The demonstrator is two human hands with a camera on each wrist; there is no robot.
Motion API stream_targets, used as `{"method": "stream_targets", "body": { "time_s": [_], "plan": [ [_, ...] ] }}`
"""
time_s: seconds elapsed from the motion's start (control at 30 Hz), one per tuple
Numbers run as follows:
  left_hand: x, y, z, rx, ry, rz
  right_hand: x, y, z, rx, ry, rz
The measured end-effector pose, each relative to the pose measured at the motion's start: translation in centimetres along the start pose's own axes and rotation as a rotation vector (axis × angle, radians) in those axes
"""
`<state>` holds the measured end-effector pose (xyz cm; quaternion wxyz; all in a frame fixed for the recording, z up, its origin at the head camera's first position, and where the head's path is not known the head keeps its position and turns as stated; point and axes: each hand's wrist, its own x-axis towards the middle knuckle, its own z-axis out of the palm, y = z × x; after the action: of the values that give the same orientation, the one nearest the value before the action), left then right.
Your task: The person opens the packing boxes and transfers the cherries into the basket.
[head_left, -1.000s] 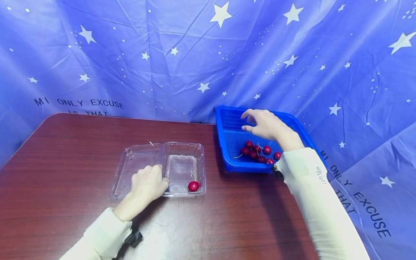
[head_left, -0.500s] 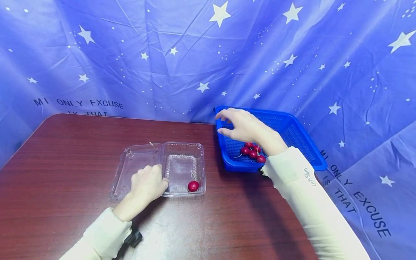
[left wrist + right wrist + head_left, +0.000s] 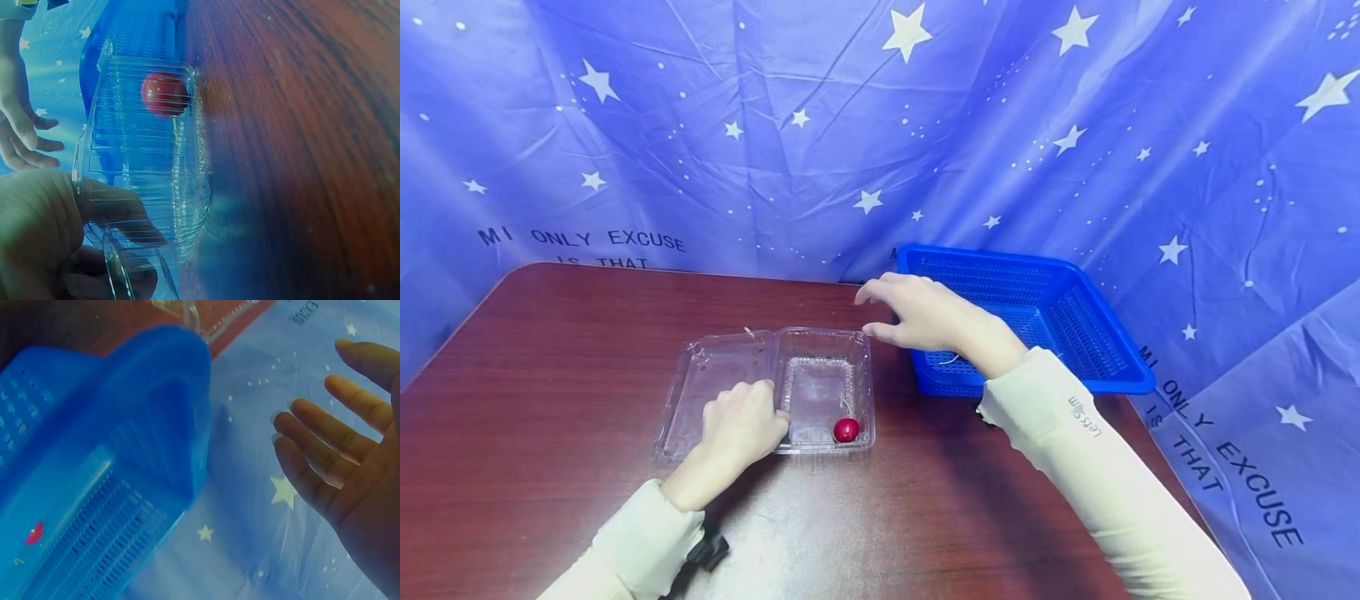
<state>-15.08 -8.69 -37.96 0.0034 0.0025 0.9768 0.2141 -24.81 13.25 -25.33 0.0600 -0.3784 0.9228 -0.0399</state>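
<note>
My left hand (image 3: 741, 425) grips the hinge side of a clear plastic clamshell container (image 3: 823, 333), whose lid (image 3: 692, 392) lies folded out to the left. In the left wrist view, the thumb reaches inside the see-through wall. One red cherry (image 3: 846, 430) with a stem sits in the near right corner of the container. My right hand (image 3: 925, 312) hovers between the container and a blue plastic basket (image 3: 1037, 387), fingers loosely bent and apart, holding nothing. The right wrist view shows its bare palm and spread fingers. The right arm hides the basket's cherries from the head view.
A bit of red cherry (image 3: 35, 533) shows inside the basket in the right wrist view. The brown wooden table (image 3: 572, 333) runs up to a blue curtain (image 3: 820, 150) with white stars behind and on the right.
From over the basket, my right hand has moved left toward the container, with nothing in it. Its arm now covers the basket's cherries. The left hand and container have kept still.
</note>
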Motion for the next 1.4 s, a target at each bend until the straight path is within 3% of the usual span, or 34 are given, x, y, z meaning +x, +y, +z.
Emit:
{"method": "stream_targets", "body": {
  "time_s": [0.5,1.0,1.4],
  "plan": [
    [0.2,-0.1,0.0,0.001,0.005,-0.004,0.6,-1.8,3.7,-0.038,0.036,-0.152],
    [0.2,-0.1,0.2,0.005,0.007,-0.003,0.7,-3.7,6.1,-0.135,-0.153,-0.194],
    [0.2,-0.1,0.2,0.008,0.009,-0.003,0.6,-4.3,7.7,-0.183,-0.193,-0.251]
  ]
}}
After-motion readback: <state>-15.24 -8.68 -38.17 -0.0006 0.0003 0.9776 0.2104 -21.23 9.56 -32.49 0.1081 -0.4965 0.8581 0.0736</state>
